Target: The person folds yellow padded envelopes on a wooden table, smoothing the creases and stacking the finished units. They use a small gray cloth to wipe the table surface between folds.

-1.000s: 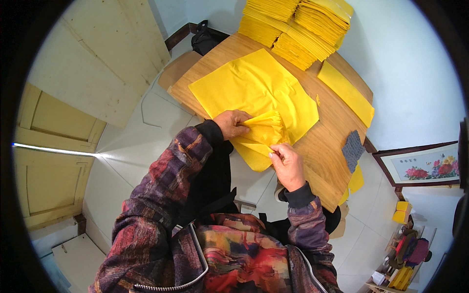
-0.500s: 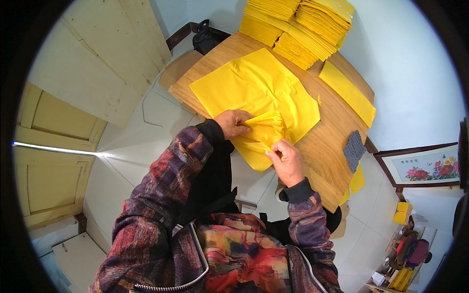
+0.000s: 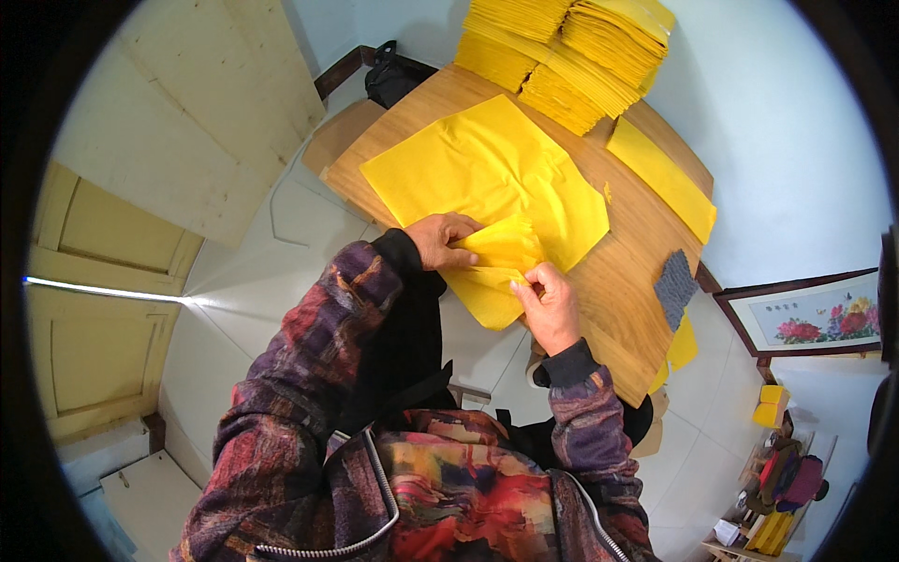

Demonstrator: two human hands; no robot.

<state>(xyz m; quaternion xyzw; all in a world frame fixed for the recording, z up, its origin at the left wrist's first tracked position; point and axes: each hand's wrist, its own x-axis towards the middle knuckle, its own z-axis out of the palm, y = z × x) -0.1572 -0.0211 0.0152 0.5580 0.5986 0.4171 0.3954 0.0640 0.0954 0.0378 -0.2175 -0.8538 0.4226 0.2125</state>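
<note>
A large yellow sheet (image 3: 487, 150), thin and creased like nonwoven fabric, lies across the wooden table (image 3: 609, 290), its near corner hanging over the front edge. Gathered folds rise in its near part, between my hands. My left hand (image 3: 440, 241) grips the folds from the left, thumb on top. On the right, my right hand (image 3: 548, 304) pinches the folded edge between thumb and fingers. Whether one layer or several lie under the fingers, I cannot tell.
Tall stacks of folded yellow sheets (image 3: 562, 61) stand at the table's far side. A yellow strip (image 3: 665, 178) and a grey textured cloth (image 3: 675, 288) lie along its right edge. A black bag (image 3: 389, 75) sits beyond the far left; a framed picture (image 3: 810, 318) leans at the right.
The folds between my hands have shifted: a raised pleat now lies flatter, with a crease running toward the right hand. Both hands have barely moved and keep their hold.
</note>
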